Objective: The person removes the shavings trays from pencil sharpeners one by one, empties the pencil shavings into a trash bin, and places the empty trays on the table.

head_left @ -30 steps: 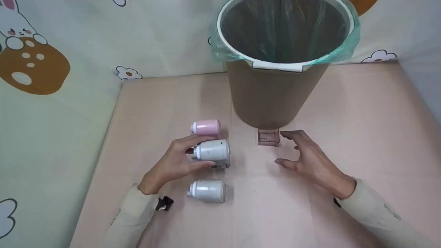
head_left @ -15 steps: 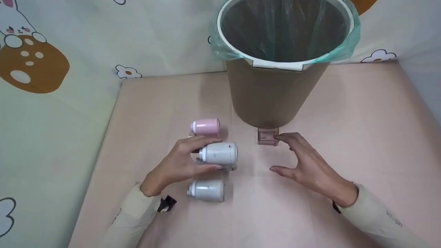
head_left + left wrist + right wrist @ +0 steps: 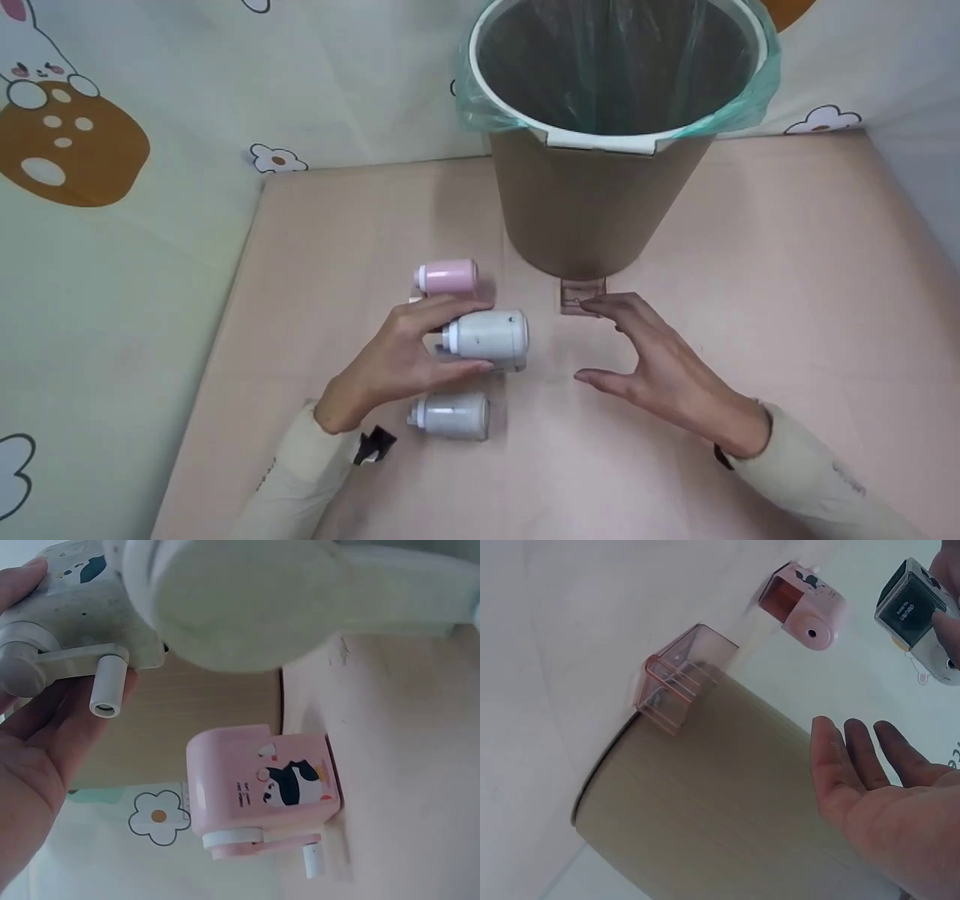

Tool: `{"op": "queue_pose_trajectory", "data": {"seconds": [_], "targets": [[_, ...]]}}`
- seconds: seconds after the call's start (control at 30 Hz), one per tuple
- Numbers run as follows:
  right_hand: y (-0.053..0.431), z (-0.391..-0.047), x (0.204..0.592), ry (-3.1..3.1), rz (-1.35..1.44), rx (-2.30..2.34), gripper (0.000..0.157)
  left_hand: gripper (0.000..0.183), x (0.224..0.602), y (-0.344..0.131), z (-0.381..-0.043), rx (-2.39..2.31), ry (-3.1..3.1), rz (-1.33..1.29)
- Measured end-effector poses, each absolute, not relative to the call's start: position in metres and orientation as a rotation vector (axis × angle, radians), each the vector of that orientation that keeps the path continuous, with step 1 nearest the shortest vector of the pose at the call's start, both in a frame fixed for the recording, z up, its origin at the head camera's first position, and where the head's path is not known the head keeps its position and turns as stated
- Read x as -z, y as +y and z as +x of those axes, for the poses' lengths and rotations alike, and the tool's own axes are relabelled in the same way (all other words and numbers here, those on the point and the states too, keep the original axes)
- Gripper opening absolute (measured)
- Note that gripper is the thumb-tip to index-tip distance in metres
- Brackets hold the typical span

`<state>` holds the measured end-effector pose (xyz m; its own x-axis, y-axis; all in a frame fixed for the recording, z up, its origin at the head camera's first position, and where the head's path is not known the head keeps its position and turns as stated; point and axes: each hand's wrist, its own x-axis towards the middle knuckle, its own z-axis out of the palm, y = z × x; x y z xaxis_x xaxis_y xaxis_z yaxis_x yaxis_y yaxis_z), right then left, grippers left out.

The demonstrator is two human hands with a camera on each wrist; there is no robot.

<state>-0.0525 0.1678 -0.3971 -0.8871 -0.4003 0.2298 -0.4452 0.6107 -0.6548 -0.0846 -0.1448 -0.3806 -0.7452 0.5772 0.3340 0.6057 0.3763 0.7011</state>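
Observation:
My left hand [image 3: 394, 361] grips a white pencil sharpener [image 3: 491, 335] between thumb and fingers, raised off the table. In the left wrist view its crank handle [image 3: 109, 686] and panda print show; the right wrist view shows its dark end [image 3: 911, 611]. A pink pencil sharpener [image 3: 450, 276] stands just beyond, its drawer slot vacant in the right wrist view. Nearer me is another white sharpener [image 3: 454, 415], large and blurred in the left wrist view. My right hand [image 3: 664, 367], fingers spread and holding nothing, overlaps a clear pink shavings drawer [image 3: 570, 292] in the head view.
A brown waste bin [image 3: 600, 202] with a white rim and green liner [image 3: 750, 105] stands at the back, right behind the drawer. The table [image 3: 337, 225] has a pale pink cover. A printed cloth [image 3: 187, 90] hangs behind and at the left.
My left hand has carried the white pencil sharpener to the right, away from the pink one. My right hand has drifted left and slightly nearer me, its fingers still spread.

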Motion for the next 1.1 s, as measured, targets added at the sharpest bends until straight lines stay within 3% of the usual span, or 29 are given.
{"op": "queue_pose_trajectory", "data": {"seconds": [1.1], "targets": [[0.153,-0.04,0.404,-2.722,0.819,-1.24,0.07,0.057,0.37,-0.127,-0.074,1.257,-2.481,-1.243]]}}
